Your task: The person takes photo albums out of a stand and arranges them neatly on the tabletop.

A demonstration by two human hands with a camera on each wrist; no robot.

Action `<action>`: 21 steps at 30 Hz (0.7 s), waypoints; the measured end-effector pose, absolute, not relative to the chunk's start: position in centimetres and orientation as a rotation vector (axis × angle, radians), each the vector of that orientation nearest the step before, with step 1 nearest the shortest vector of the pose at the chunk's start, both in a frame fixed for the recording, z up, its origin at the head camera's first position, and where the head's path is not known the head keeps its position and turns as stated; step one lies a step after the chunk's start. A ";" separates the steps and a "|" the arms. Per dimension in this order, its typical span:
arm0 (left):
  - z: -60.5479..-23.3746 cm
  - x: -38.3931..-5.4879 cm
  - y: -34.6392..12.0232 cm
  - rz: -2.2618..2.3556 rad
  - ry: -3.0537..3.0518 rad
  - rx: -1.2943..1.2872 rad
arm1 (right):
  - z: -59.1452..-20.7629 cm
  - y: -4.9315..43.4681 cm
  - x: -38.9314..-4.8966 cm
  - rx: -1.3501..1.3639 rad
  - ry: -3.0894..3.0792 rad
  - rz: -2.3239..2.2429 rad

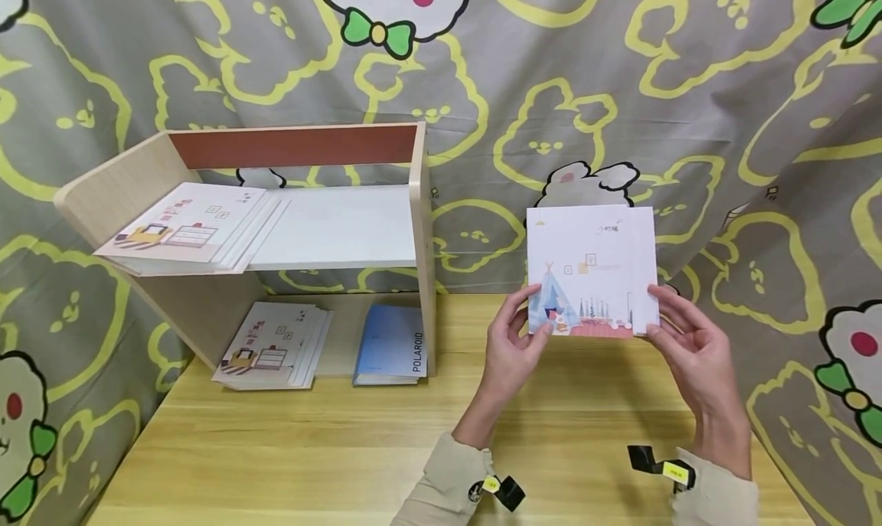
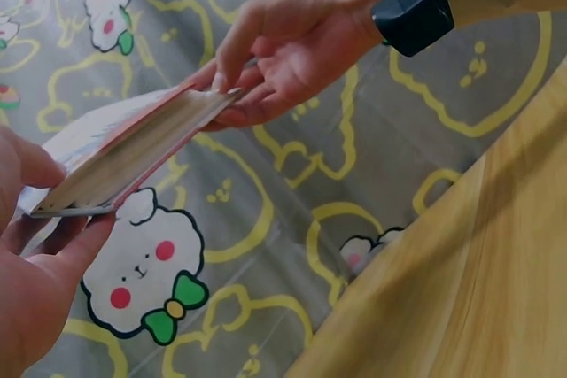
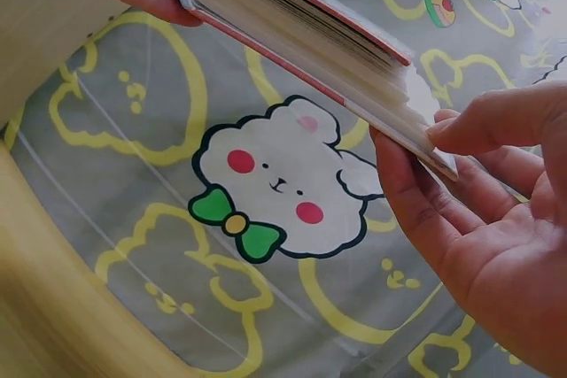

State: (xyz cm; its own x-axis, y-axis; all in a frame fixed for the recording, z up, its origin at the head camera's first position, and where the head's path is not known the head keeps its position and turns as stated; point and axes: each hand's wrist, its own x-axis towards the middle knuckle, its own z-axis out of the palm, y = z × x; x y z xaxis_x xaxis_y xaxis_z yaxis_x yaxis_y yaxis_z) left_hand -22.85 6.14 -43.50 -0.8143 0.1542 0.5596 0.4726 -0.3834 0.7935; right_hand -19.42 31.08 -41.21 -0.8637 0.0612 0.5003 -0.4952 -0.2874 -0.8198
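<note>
Both hands hold a square white book (image 1: 586, 269), its front towards me, above the table. Its cover shows a blue tent, small picture frames and a pink floor. At the book's left edge my left hand (image 1: 511, 341) grips with the thumb in front and fingers behind. My right hand (image 1: 696, 350) pinches the right edge, where a plain white strip shows beyond the front cover. From below, in the right wrist view, the page block (image 3: 301, 28) appears between the covers, slightly spread near the right thumb.
A two-tier wooden shelf (image 1: 423, 243) stands left on the wooden table (image 1: 331, 449). White books (image 1: 186, 223) lie stacked on its upper tier, more white books (image 1: 276, 342) on the lower one, beside a blue POLAROID album (image 1: 391, 342). A patterned curtain (image 1: 475, 158) hangs behind.
</note>
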 end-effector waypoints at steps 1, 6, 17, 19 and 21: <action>-43.6 -22.9 6.1 -2.310 -1.612 -0.845 | -41.3 31.1 -19.4 0.515 -1.628 2.196; -43.9 -23.1 6.0 -2.313 -1.621 -0.808 | -41.7 31.2 -19.6 0.472 -1.685 2.185; -44.9 -23.6 6.2 -2.355 -1.614 -0.809 | -42.4 31.3 -20.1 0.452 -1.686 2.201; -45.1 -23.7 6.3 -2.359 -1.616 -0.803 | -42.6 31.4 -20.2 0.435 -1.695 2.202; -45.2 -23.7 6.4 -2.361 -1.617 -0.796 | -42.7 31.5 -20.3 0.420 -1.708 2.198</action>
State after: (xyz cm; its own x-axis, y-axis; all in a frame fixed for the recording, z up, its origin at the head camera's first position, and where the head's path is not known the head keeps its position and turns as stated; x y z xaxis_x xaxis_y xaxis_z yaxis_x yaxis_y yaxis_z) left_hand -23.74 6.38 -45.21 -0.8429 0.1544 0.5155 0.4249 -0.3969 0.8136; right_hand -20.31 31.47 -42.67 -0.9037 0.0746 0.4216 -0.4270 -0.2303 -0.8745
